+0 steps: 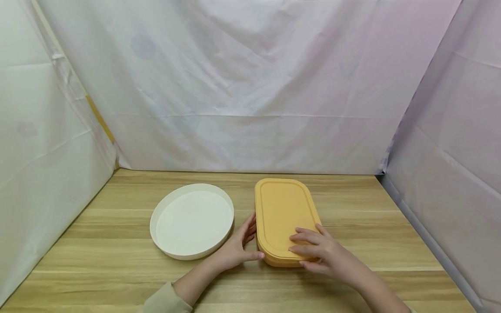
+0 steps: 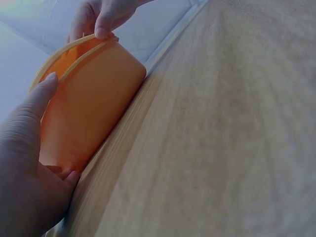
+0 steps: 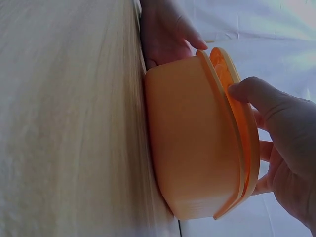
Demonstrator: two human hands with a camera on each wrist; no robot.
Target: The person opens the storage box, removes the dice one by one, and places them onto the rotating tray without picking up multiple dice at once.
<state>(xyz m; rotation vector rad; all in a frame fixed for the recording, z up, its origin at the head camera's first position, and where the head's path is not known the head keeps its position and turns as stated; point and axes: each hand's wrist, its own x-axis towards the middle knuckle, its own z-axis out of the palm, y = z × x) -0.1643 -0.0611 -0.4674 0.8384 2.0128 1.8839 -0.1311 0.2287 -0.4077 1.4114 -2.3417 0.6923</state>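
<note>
A yellow rectangular storage box [image 1: 279,262] with rounded corners stands on the table, its matching lid [image 1: 279,208] lying over the top. Along the lid's near edge a narrow gap shows between it and the box wall [image 3: 192,133] in the right wrist view. My right hand [image 1: 330,254] pinches the lid at its near right corner, thumb at the lid's edge and fingers spread over its top. My left hand [image 1: 232,250] holds the box around its near left corner. Its thumb reaches the rim in the left wrist view, and its other fingers are partly hidden by the box.
A round white tray [image 1: 160,204] with a low rim stands left of the box, close to my left hand. The wooden table [image 1: 352,204] is bordered by pale cloth [image 1: 254,143] at the back and on both sides.
</note>
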